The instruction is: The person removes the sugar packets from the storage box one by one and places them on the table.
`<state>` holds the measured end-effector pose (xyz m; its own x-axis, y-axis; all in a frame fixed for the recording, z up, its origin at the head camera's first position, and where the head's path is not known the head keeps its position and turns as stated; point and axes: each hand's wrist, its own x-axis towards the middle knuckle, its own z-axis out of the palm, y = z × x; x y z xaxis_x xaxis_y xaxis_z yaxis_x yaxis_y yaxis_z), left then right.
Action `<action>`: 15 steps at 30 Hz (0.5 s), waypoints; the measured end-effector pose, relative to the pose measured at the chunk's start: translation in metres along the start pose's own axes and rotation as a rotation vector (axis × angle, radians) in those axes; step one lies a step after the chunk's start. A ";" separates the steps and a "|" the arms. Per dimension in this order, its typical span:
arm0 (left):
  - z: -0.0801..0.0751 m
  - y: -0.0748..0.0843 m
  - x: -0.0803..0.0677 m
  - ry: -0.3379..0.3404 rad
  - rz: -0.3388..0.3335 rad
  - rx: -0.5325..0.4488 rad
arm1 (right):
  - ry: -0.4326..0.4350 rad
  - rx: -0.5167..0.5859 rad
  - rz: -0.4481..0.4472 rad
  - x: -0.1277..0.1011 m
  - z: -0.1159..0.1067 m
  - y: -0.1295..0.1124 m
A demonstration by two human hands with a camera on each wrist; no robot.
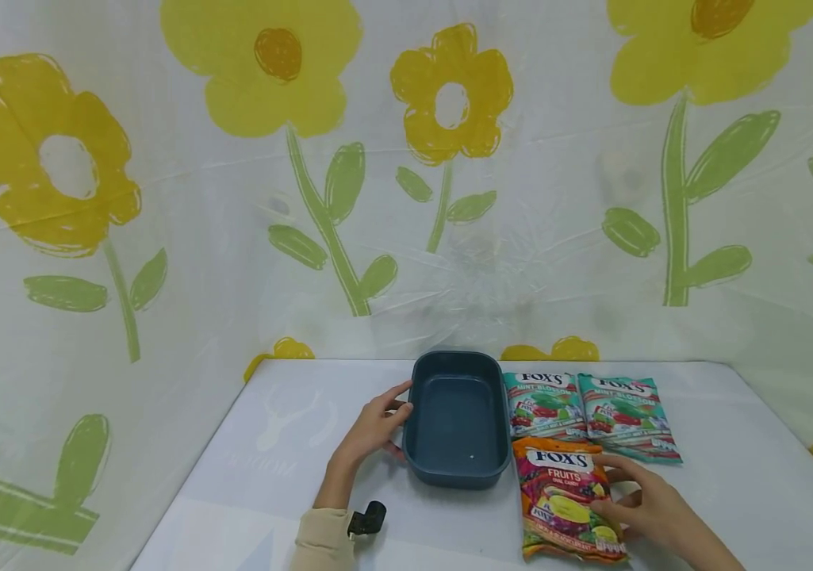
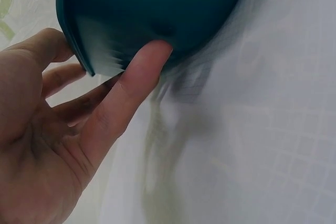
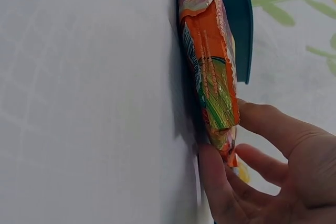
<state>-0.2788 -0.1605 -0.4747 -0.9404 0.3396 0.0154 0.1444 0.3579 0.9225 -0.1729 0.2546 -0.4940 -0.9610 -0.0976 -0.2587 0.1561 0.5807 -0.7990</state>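
Observation:
A dark blue rectangular tub with rounded corners [image 1: 457, 477] stands on the white table, a small pale speck on its floor. My left hand [image 1: 375, 426] grips the tub's left side; in the left wrist view the thumb [image 2: 139, 82] lies against the outer wall and a finger reaches the rim. An orange bag of Fox's fruit candy [image 1: 565, 507] lies right of the tub, printed face up. Its right edge is pinched by my right hand [image 1: 652, 507]. The right wrist view shows this bag [image 3: 212, 72] edge-on, with fingers on both sides of its end.
Two green bags of Fox's Mint Blossom candy, one beside the tub [image 1: 544, 412] and one farther right [image 1: 630, 420], lie behind the orange bag. A white curtain with yellow flowers [image 1: 542, 238] hangs around the table [image 1: 235, 484]. A black wrist camera [image 1: 369, 519] sits at my left sleeve.

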 end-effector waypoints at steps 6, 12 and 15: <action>0.000 0.003 -0.001 -0.005 -0.001 -0.011 | 0.023 -0.021 0.011 -0.001 0.001 -0.001; 0.001 0.003 -0.001 0.006 -0.002 0.013 | 0.055 -0.060 0.014 -0.004 -0.001 -0.003; -0.001 0.005 -0.002 0.047 0.011 0.090 | 0.130 -0.126 0.019 -0.005 -0.005 -0.005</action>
<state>-0.2767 -0.1601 -0.4696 -0.9518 0.3035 0.0452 0.1795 0.4315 0.8841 -0.1703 0.2565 -0.4861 -0.9809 0.0148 -0.1938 0.1522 0.6787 -0.7185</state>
